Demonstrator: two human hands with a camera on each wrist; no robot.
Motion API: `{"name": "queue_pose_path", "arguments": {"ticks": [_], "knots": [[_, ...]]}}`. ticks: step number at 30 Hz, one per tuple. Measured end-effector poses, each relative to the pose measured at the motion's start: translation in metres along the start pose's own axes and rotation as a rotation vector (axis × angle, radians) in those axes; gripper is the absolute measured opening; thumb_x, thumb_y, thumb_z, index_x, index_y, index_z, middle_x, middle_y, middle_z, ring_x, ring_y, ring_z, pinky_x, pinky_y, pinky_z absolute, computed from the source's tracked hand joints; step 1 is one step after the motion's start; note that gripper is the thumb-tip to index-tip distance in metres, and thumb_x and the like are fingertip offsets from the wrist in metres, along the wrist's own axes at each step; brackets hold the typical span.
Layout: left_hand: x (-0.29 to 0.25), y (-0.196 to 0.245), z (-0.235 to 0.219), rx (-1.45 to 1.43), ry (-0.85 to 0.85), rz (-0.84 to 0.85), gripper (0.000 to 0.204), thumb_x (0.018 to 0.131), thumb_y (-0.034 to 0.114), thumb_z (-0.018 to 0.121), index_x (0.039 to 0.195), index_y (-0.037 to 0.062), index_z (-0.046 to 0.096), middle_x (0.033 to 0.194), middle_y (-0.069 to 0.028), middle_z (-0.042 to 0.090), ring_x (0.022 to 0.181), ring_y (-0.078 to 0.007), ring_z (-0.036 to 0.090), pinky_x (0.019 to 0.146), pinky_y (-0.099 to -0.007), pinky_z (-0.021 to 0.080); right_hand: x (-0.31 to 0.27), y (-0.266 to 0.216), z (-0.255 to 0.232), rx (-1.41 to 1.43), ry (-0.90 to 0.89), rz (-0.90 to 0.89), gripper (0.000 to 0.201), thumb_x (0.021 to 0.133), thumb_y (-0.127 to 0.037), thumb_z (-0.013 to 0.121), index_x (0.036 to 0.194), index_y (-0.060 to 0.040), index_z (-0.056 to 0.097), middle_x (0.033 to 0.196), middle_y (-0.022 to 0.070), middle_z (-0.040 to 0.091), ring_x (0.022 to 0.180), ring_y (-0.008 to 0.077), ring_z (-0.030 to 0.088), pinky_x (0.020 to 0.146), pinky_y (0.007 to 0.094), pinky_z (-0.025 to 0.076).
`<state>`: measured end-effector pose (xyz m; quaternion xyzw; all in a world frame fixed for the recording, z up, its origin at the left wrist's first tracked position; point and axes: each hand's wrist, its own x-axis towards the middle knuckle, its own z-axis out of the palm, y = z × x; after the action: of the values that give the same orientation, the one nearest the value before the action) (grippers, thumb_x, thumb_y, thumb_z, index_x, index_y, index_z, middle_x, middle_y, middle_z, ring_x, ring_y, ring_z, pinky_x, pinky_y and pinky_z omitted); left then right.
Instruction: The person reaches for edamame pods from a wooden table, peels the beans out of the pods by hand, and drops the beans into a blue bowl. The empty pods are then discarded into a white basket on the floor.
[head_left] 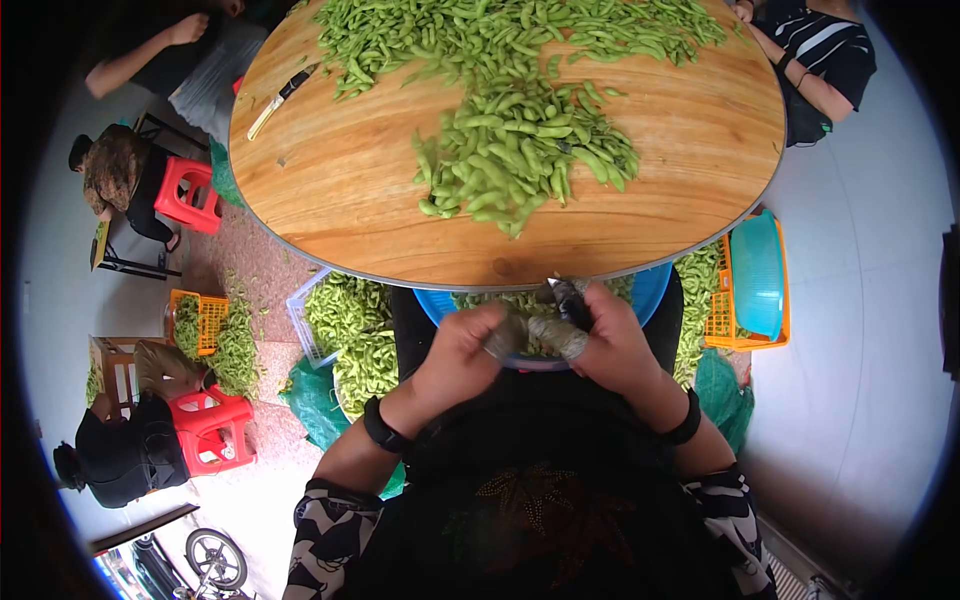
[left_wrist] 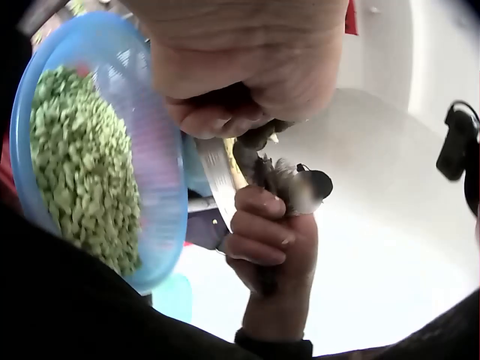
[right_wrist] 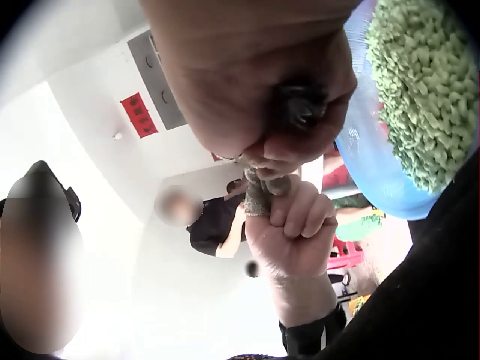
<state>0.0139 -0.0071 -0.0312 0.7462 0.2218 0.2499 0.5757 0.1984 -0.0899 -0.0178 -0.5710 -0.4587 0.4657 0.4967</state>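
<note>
My left hand and right hand meet over a blue basin of shelled green beans, just below the table's near edge. Grey wrapping covers both thumbs. The right hand grips a small dark knife, its pale tip showing in the head view. In the right wrist view the dark handle end pokes out from the curled palm. Curled fingers of the left hand sit close against the right fingertips. I cannot tell what the left fingers hold.
On the round wooden table lies a big heap of green soybean pods, with another knife at left. Pods fill a white crate beside my legs. At right stands an orange crate with a teal basket. Several people sit around.
</note>
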Motion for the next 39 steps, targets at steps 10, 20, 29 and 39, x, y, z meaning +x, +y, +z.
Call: {"name": "queue_pose_path", "arguments": {"ticks": [10, 20, 29, 39], "knots": [[-0.006, -0.003, 0.007, -0.045, 0.017, -0.172, 0.008, 0.092, 0.004, 0.053, 0.095, -0.0012, 0.058, 0.077, -0.0129, 0.06, 0.065, -0.0207, 0.058, 0.064, -0.0329, 0.05, 0.004, 0.0, 0.009, -0.538, 0.089, -0.297, 0.026, 0.076, -0.013, 0.071, 0.091, 0.0005, 0.056, 0.07, 0.0136, 0.061, 0.064, 0.0322, 0.062, 0.056, 0.0394, 0.049], [-0.039, 0.014, -0.04, 0.298, 0.449, -0.172, 0.02, 0.088, 0.004, 0.061, 0.108, -0.0014, 0.062, 0.095, -0.0172, 0.068, 0.082, -0.0242, 0.068, 0.07, -0.0298, 0.052, 0.013, -0.016, 0.009, -0.857, 0.033, -0.366, 0.032, 0.067, -0.002, 0.066, 0.099, -0.0011, 0.059, 0.096, 0.0171, 0.062, 0.078, 0.0372, 0.062, 0.065, 0.0425, 0.051], [-0.115, -0.011, -0.09, 1.082, 0.527, -0.341, 0.036, 0.074, 0.01, 0.074, 0.108, 0.0055, 0.065, 0.099, -0.0157, 0.062, 0.092, -0.0348, 0.06, 0.082, -0.0424, 0.049, 0.08, -0.006, 0.024, -1.008, 0.232, -0.428, 0.037, 0.07, -0.003, 0.066, 0.107, -0.0045, 0.06, 0.097, 0.015, 0.062, 0.079, 0.0347, 0.062, 0.064, 0.0407, 0.052], [0.011, 0.015, -0.021, -0.141, 0.275, 0.019, 0.028, 0.087, -0.002, 0.06, 0.114, 0.0014, 0.061, 0.092, -0.0086, 0.065, 0.085, -0.0182, 0.062, 0.081, -0.0282, 0.048, 0.045, -0.028, 0.015, 0.365, -0.038, 0.197, 0.024, 0.087, -0.007, 0.066, 0.108, -0.0028, 0.054, 0.08, 0.004, 0.064, 0.057, 0.008, 0.051, 0.048, 0.0254, 0.041]]}}
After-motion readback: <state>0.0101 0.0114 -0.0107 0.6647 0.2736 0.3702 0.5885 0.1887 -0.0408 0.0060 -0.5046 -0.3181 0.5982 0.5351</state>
